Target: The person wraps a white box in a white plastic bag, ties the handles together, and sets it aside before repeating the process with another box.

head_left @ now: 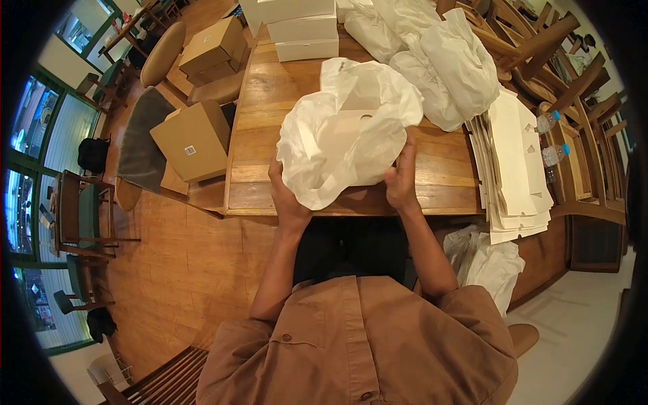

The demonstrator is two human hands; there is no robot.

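A crumpled white bag [302,138] with its mouth gaping toward me is held over the near edge of the wooden table. Inside it lies a pale, flat-sided box [344,135], with a small dark round spot near its far edge. My left hand [286,194] grips the bag's left side, its fingers partly hidden behind the material. On the opposite side, my right hand [403,179] clasps the bag, thumb toward me and fingers up along its flank.
White boxes [307,47] are stacked at the table's [260,135] far side. Wrapped white bundles [452,74] lie at the back right, beside a stack of flat white cardboard [516,158]. Brown cartons [192,142] stand left. Another white bag [486,263] sits low at right.
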